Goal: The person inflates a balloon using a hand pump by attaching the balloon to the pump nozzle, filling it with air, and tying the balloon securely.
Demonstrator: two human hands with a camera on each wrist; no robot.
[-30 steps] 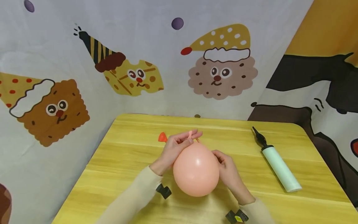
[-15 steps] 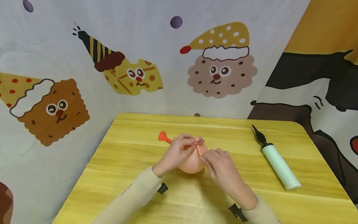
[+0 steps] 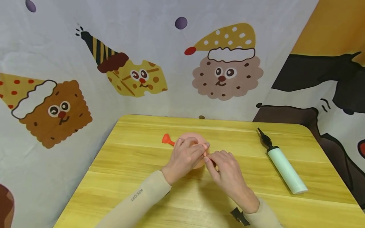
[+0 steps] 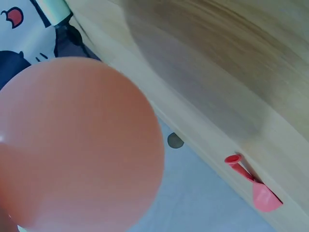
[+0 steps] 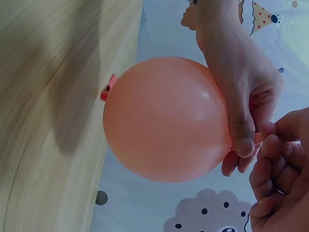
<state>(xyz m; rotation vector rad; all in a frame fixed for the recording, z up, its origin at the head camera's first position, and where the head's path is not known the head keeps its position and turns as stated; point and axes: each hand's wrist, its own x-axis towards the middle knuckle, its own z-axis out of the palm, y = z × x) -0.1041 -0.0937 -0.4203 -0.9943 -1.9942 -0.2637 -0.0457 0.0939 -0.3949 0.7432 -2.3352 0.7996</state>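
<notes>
A round, inflated peach-coloured balloon (image 5: 164, 118) hangs below both hands, its neck pointing up toward the fingers. My left hand (image 3: 183, 156) pinches the neck close to the balloon's body, fingers wrapped about it. Thumb and fingertips of my right hand (image 3: 226, 167) pinch the end of the neck (image 5: 259, 138), just beside the left fingers. From the head view, the left hand covers much of the balloon. It fills the left side of the left wrist view, where no fingers show clearly.
An uninflated red balloon (image 4: 263, 195) lies on the wooden table (image 3: 128, 164) behind the left hand. Toward the right lies a pale green hand pump (image 3: 286, 171) with a black nozzle. A cartoon-printed cloth (image 3: 159, 41) hangs behind the table.
The balloon has swung down and away beneath the hands. My right hand has moved from the balloon's side to its neck, and my left hand has turned over the balloon.
</notes>
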